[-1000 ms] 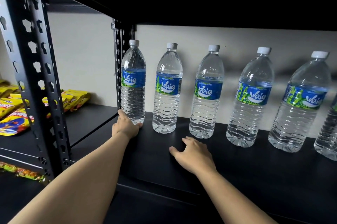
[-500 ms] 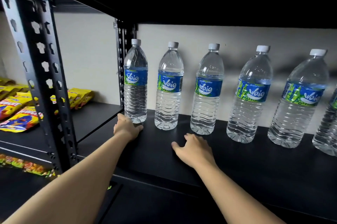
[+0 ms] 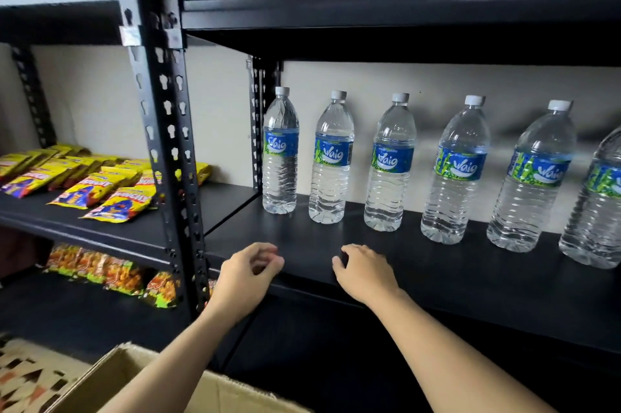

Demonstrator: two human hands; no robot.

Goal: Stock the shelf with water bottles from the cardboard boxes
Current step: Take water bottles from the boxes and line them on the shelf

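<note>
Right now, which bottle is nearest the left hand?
The leftmost bottle, the one beside the rear post. It stands just beyond the left hand; the other five run off to the right.

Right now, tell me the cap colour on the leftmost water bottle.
White, on the leftmost water bottle; the head view shows its cap plainly.

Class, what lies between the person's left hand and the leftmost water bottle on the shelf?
In the head view, only bare black shelf board lies between the left hand and the leftmost water bottle.
</note>
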